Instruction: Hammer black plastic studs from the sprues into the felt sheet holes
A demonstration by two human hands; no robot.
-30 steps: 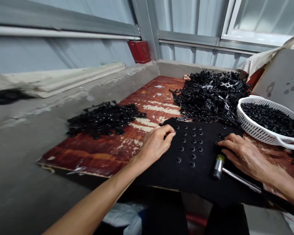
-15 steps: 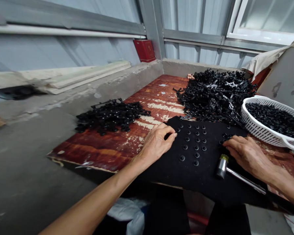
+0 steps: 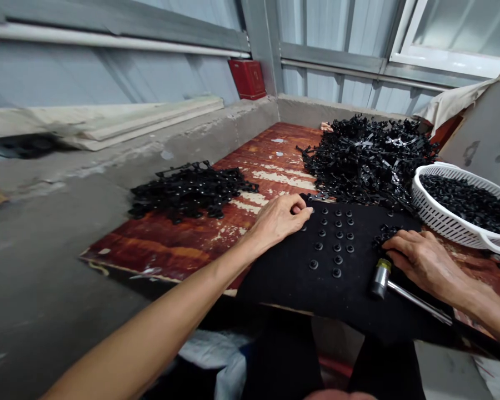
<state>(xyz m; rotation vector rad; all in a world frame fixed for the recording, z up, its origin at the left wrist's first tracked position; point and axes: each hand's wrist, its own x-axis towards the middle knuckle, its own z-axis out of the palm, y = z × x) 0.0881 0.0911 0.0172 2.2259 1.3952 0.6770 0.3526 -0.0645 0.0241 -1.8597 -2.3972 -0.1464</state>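
Observation:
My left hand [image 3: 279, 219] sits at the far edge of a black felt mat [image 3: 283, 278], its fingertips bunched beside the top rows of small black studs [image 3: 337, 239]. Anything between those fingers is hidden. My right hand [image 3: 425, 261] rests on the mat, fingertips against a small clump of black plastic parts [image 3: 385, 235]. Just below that hand lies a small hammer [image 3: 381, 279] with a metal shaft and a dark, yellow-banded head. It is not held.
The mat lies on a worn red plywood board [image 3: 170, 250] beside piles of black plastic parts [image 3: 366, 161] [image 3: 189, 191]. A white plastic basket [image 3: 437, 214] of small black pieces stands at right, with a grey board [image 3: 483, 128] behind it and a concrete ledge at left.
My left hand has slid right and toward the far mat edge, nearer the top studs. My right hand has hardly moved. The whole view has shifted slightly with my head.

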